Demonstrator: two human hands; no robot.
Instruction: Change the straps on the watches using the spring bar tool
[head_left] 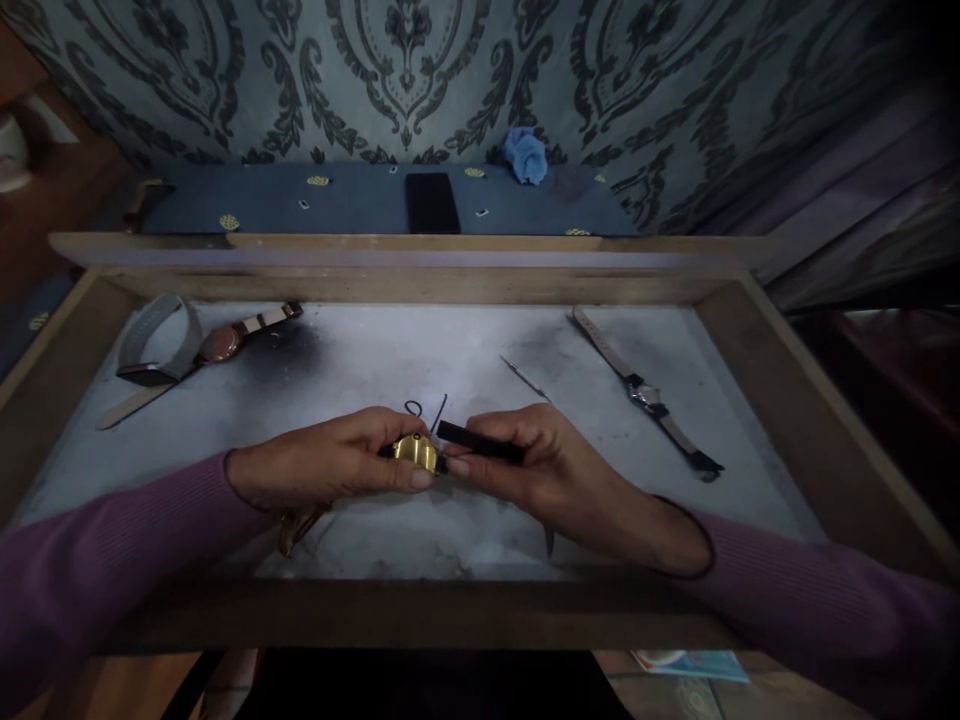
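In the middle of the tray, my left hand [330, 460] is closed on a gold watch case [416, 452], pinching it between thumb and fingers. My right hand [555, 470] is closed on a flat black strip [476, 438] that looks like a watch strap. Its thumb and fingertip meet the right edge of the watch case, where a small dark part shows. Just beyond the case lie a small black ring [413, 408] and a thin dark rod [440, 410]. A gold band [300, 528] rests under my left wrist, partly hidden.
The wooden-rimmed tray [465, 285] has a pale floor. Two watches, one grey-banded [161, 345] and one brown-faced [221, 344], lie at left. A thin metal tool [525, 378] and another watch [645, 393] lie right. Behind are a black box [432, 203] and blue cloth [526, 155].
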